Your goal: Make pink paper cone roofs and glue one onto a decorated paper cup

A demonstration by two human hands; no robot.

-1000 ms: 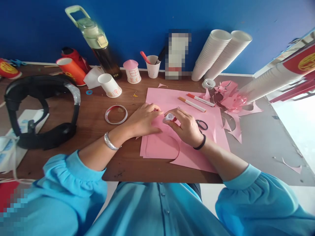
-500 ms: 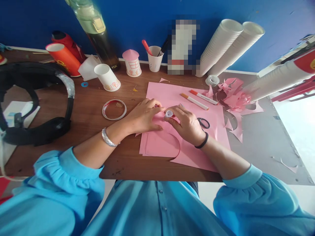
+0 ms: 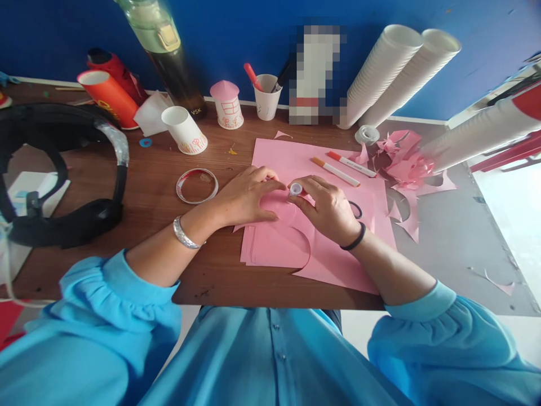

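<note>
My right hand (image 3: 332,206) is closed round a small glue stick (image 3: 295,189), whose round white end faces up at me. It hovers over or touches the pink paper (image 3: 338,251); which one, I cannot tell. Just left of it, my left hand (image 3: 249,194) lies on the pink paper with thumb and forefinger spread apart. Its other fingers are partly hidden, and a small purplish spot shows by them. Beneath the hands is a cut piece with a curved edge. Behind my right hand the dark handle of scissors (image 3: 357,210) peeks out.
An orange marker (image 3: 336,171) and a red marker (image 3: 353,164) lie on the sheet. A roofed paper cup (image 3: 229,107), a decorated cup (image 3: 186,131) and a pen cup (image 3: 266,98) stand behind. Tape ring (image 3: 196,186) left; paper scraps (image 3: 406,158) and stacked cups (image 3: 382,76) right.
My right hand has shifted slightly to the right with the glue stick, opening a wider gap to my left hand. More of the scissors is covered. My left hand has barely moved.
</note>
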